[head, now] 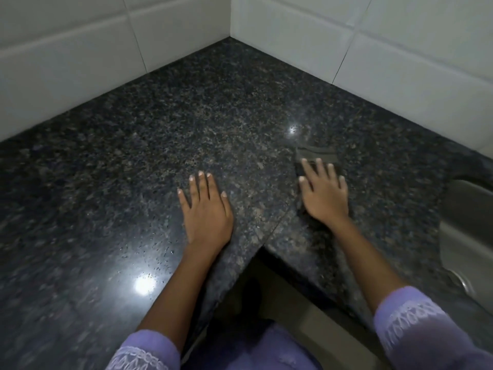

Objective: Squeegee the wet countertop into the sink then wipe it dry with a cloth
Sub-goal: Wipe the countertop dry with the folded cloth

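Right hand [324, 194]: flat, fingers straight and spread, pressing a dark grey cloth [316, 157] onto the countertop [213, 116]. Cloth shows beyond the fingertips, long axis roughly 10-to-4 o'clock. Left hand [205, 209]: flat, released, palm on bare granite at 9 o'clock of the right hand. Sink [469, 225] at 3 o'clock, apart from the cloth. Tiled walls [400, 49] meet at 12 o'clock; open granite lies between.

Cloth [314, 156] on countertop [186, 116], sink [464, 225] right, tiled wall [80, 49] behind.
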